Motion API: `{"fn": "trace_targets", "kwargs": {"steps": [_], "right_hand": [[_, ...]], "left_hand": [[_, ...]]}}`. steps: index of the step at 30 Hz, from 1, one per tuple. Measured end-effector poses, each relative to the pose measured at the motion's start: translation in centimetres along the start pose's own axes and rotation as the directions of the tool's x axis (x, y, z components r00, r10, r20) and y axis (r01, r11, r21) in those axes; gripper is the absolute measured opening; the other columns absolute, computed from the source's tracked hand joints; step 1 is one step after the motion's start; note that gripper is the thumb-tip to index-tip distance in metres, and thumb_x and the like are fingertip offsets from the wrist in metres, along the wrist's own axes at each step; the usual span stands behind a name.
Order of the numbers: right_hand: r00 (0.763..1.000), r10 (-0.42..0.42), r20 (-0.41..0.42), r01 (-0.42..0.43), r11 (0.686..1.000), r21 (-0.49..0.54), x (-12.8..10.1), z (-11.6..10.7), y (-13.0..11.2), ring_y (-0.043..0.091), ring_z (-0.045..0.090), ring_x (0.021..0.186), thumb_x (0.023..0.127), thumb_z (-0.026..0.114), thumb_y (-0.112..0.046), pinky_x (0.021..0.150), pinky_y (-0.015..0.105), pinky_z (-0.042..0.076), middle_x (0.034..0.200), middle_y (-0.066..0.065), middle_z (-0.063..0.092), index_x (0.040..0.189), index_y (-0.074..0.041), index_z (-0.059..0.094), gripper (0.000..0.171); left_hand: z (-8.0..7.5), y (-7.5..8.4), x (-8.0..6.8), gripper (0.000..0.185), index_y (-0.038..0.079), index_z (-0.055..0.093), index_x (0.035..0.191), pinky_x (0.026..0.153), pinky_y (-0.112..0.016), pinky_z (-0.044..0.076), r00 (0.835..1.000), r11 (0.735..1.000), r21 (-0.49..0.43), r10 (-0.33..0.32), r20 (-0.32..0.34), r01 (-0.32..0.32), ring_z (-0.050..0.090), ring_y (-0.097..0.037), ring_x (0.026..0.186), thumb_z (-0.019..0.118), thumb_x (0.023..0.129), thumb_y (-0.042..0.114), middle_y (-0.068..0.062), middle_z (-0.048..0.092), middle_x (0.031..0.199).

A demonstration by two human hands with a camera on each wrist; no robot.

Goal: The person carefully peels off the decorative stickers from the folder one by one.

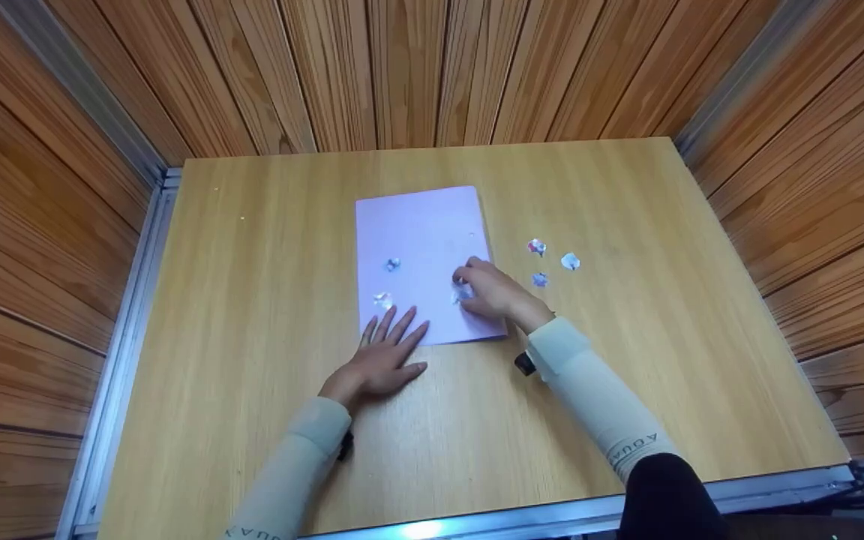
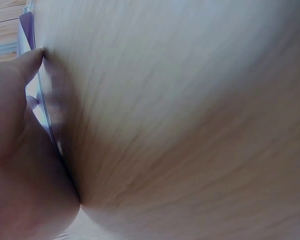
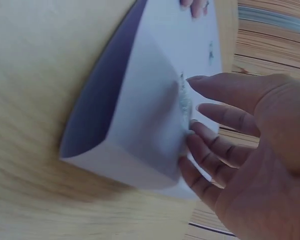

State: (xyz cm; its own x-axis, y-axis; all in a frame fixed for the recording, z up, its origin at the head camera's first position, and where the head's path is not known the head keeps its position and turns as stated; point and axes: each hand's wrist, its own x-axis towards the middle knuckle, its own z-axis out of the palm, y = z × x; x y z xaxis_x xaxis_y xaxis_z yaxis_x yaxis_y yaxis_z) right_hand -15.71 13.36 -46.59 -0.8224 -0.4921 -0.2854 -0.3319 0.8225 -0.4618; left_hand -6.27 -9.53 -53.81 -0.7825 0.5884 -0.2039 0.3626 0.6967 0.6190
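Observation:
A lilac folder lies on the table, its near edge bulging up in the right wrist view. My left hand rests with spread fingers over its near left corner, the thumb on the wood. Over the folder's right side, my right hand has thumb and fingertips around a small shiny sticker. That sticker lies against the folder's surface in the right wrist view, beside the thumb tip and forefinger. Two more stickers are on the folder's left: a bluish one and a pale one just beyond the left fingertips.
Right of the folder, three small stickers lie on the table: a multicoloured one, a pale one and a bluish one. Wood-panelled walls stand around the back and sides. A metal rail runs along the near edge.

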Motion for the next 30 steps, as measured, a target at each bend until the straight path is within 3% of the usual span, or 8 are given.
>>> {"fn": "trace_targets", "kwargs": {"steps": [3,5,17,30], "right_hand": [[0.999,-0.048,0.008,0.048,0.999,-0.006,3.3,2.9,5.4,0.034,0.057,0.116,0.098,0.066,-0.012,0.098,0.046,0.052,0.128,0.016,0.055,0.135,-0.005,0.062,0.038],[0.998,-0.056,-0.004,0.056,0.998,0.003,4.0,3.4,6.2,0.032,0.058,0.112,0.097,0.068,-0.013,0.096,0.045,0.053,0.125,0.014,0.056,0.132,-0.007,0.065,0.035],[0.999,-0.037,-0.023,0.037,0.999,-0.008,4.3,3.7,6.0,0.030,0.056,0.105,0.093,0.069,-0.010,0.093,0.043,0.051,0.118,0.012,0.056,0.120,-0.006,0.069,0.027],[0.998,0.010,-0.057,-0.010,1.000,0.010,4.0,4.3,6.1,0.030,0.056,0.117,0.097,0.068,-0.014,0.104,0.043,0.049,0.124,0.010,0.057,0.129,-0.008,0.066,0.033]], "left_hand": [[2.6,-2.5,2.3,0.069,0.023,0.020,0.165,0.123,-0.060,-0.008,0.996,0.988,0.126,-0.089,-0.001,0.088,-0.010,-0.037,0.157,0.046,0.106,0.047,-0.006,0.000,0.174],[2.8,-2.9,2.5,0.070,0.024,0.020,0.165,0.123,-0.059,-0.009,0.996,0.987,0.129,-0.094,0.001,0.093,-0.011,-0.035,0.157,0.047,0.105,0.049,-0.004,-0.001,0.174],[2.6,-2.9,2.4,0.071,0.025,0.015,0.166,0.123,-0.059,-0.009,0.997,0.987,0.143,-0.079,0.010,0.077,-0.012,-0.034,0.157,0.042,0.106,0.053,-0.004,-0.004,0.173],[2.4,-2.9,2.2,0.071,0.022,0.017,0.166,0.123,-0.060,-0.006,0.998,0.987,0.146,-0.065,-0.004,0.065,-0.009,-0.037,0.157,0.044,0.106,0.051,-0.006,-0.001,0.173]]}}
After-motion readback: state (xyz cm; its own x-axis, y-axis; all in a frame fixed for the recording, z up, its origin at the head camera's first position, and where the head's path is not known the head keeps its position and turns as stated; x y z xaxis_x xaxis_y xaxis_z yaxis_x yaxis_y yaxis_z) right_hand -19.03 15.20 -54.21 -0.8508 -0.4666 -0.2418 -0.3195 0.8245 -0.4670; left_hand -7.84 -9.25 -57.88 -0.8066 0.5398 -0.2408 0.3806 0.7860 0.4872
